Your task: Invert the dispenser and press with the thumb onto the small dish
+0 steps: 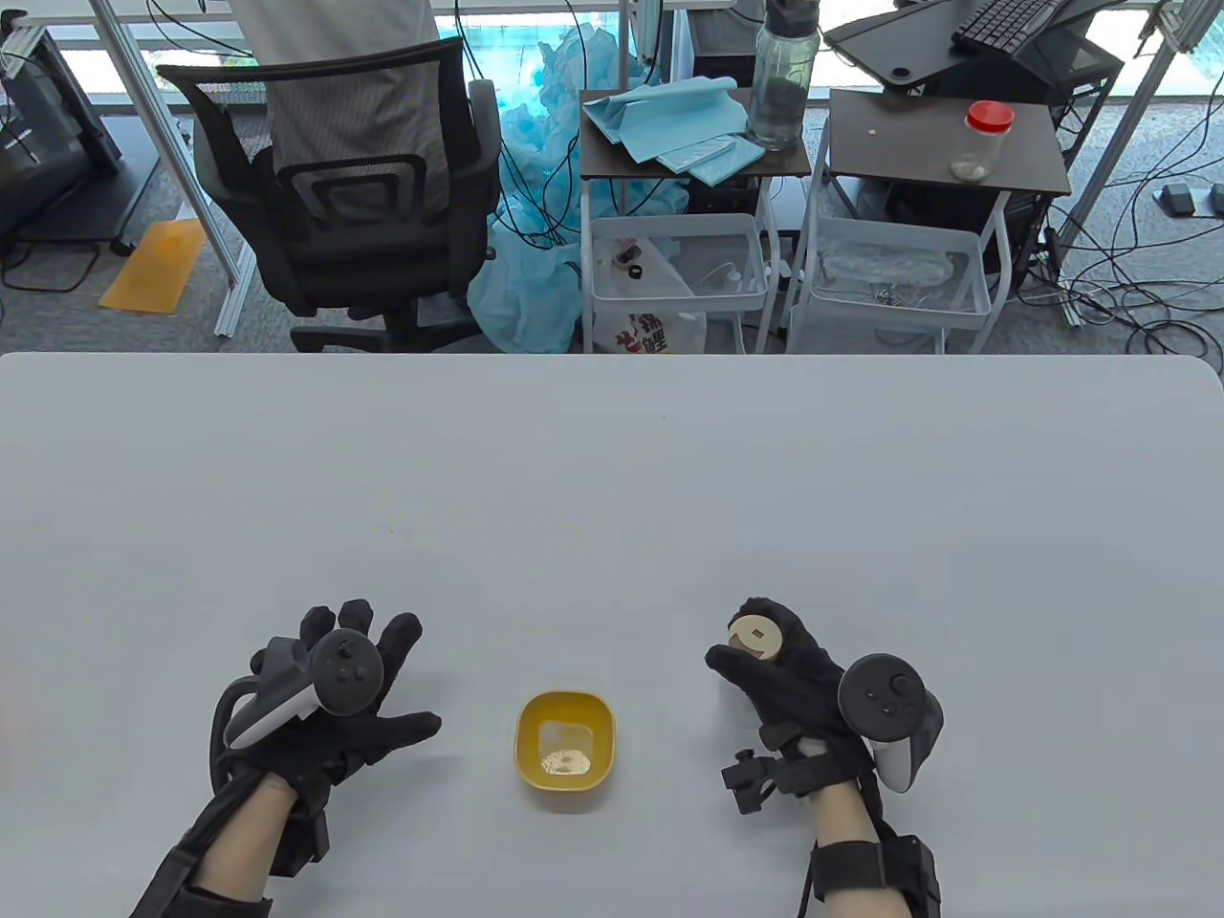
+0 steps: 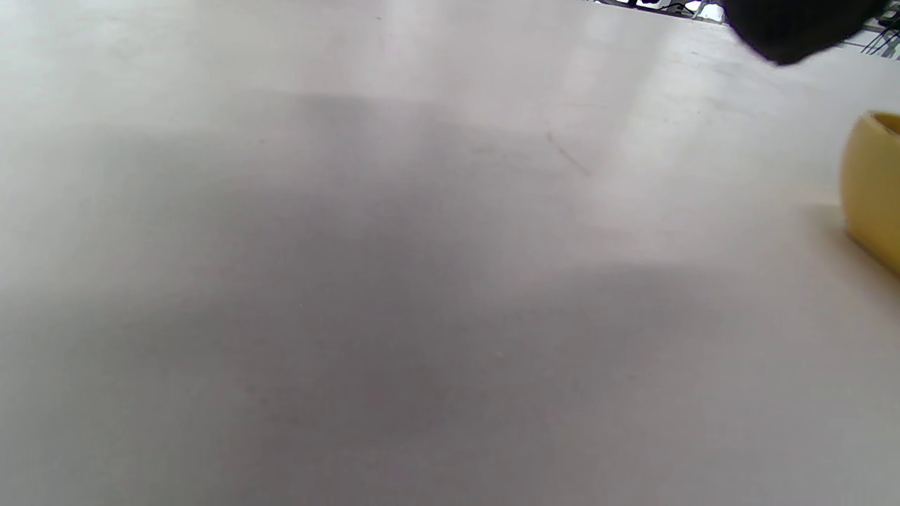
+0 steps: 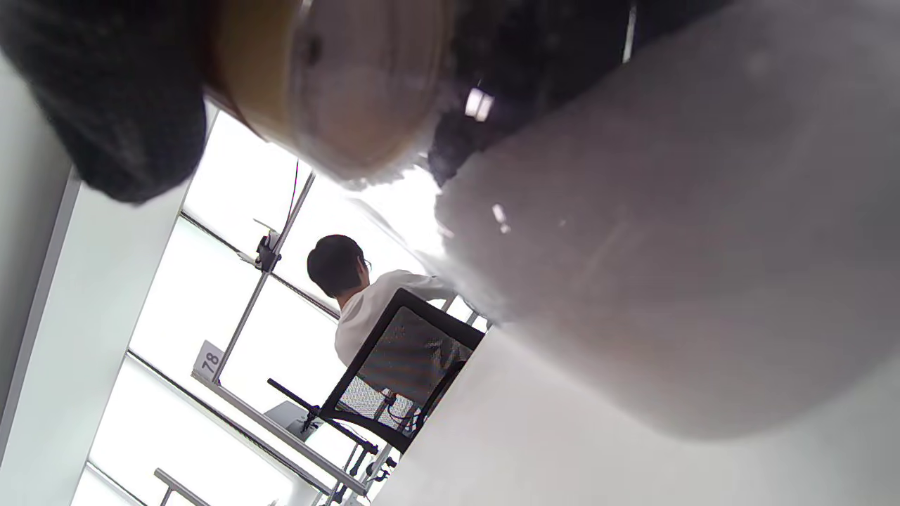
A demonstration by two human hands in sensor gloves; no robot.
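Note:
A small yellow dish [image 1: 565, 738] sits near the table's front edge, between my hands, with a little pale powder in its bottom. My right hand [image 1: 765, 660] grips a tan, round-topped dispenser [image 1: 755, 638], to the right of the dish and a little farther back. Its round tan end faces up toward the table camera. The right wrist view shows the dispenser [image 3: 337, 77] close up between my gloved fingers [image 3: 105, 105]. My left hand [image 1: 354, 688] lies open and empty, palm down, left of the dish. The dish's yellow wall [image 2: 872, 190] shows at the left wrist view's right edge.
The grey table [image 1: 612, 478] stretches bare behind the hands. Beyond its far edge stand an office chair [image 1: 354, 191] and two small carts [image 1: 688, 191] with a water bottle and a red-lidded jar.

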